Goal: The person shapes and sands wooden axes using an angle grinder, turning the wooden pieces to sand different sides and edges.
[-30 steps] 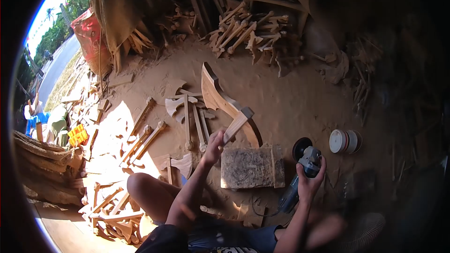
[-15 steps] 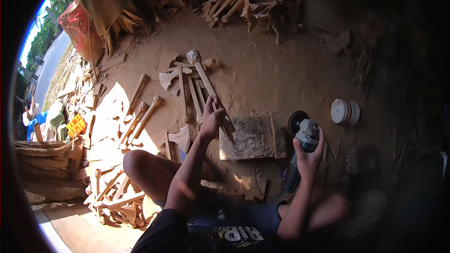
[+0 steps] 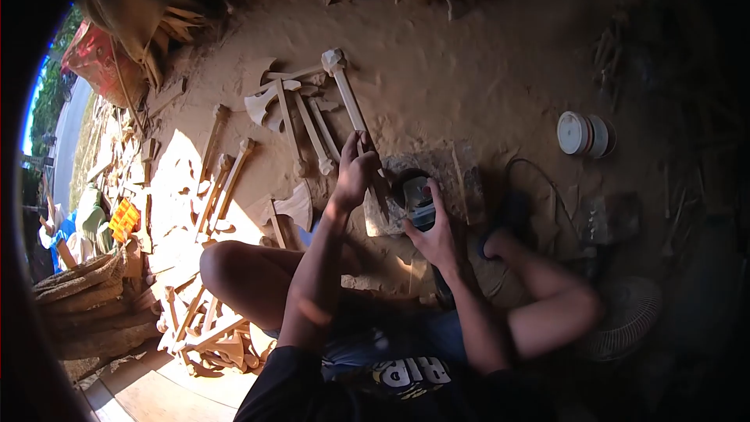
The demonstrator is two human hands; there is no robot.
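Note:
My left hand (image 3: 357, 170) is closed around a long carved wooden stick (image 3: 348, 98) with a faceted knob at its far end. The stick's lower end hangs over a worn, dusty block (image 3: 379, 223) on the ground. In my right hand (image 3: 439, 236) is an angle grinder (image 3: 422, 215), its round disc close to the stick's lower end. Whether disc and wood touch, I cannot tell. Just beyond my left hand lie several carved wooden pieces (image 3: 287, 121), some with axe-shaped heads.
A white tub (image 3: 576, 134) stands at the right. More knobbed sticks (image 3: 228, 187) lie at the left, and a wood pile (image 3: 211, 340) sits by my knee. A cable (image 3: 547, 180) curves over the dusty ground near a fan guard (image 3: 625, 320). A red sack (image 3: 101, 62) stands at the far left.
My right hand has brought the grinder leftward, from beside the block to the stick's lower end. My left hand keeps its hold on the stick. The view has shifted slightly.

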